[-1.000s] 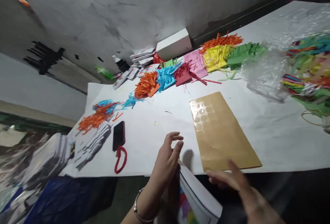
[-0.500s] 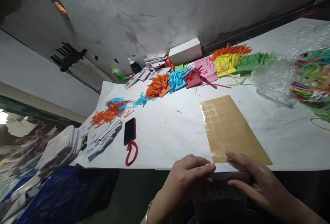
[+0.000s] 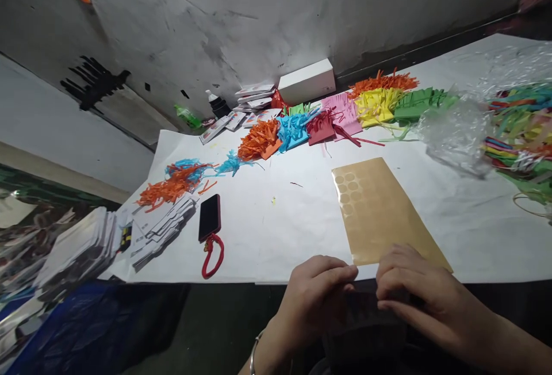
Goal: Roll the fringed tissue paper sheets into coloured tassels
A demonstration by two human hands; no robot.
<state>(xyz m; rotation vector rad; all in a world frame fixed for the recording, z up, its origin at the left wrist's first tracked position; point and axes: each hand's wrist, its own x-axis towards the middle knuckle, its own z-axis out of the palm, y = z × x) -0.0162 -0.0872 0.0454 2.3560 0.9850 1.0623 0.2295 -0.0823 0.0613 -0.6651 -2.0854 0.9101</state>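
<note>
My left hand [image 3: 321,291] and right hand [image 3: 420,294] grip a white-edged packet [image 3: 365,272], five o'clock; uneven pressure (mostly hidden) might crease it.

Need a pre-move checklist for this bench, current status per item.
1. Both hands at the white item: ok; left hand at one end, right hand at the other.
2. White item's closure: cannot tell; hands and shadow hide most of it.
3. Tan sheet flat on the table: ok; just beyond the hands.
4. Phone clear of hands: ok; lies off to the left.
5. Fringed paper bundles clear of hands: ok; toward the back.
</note>
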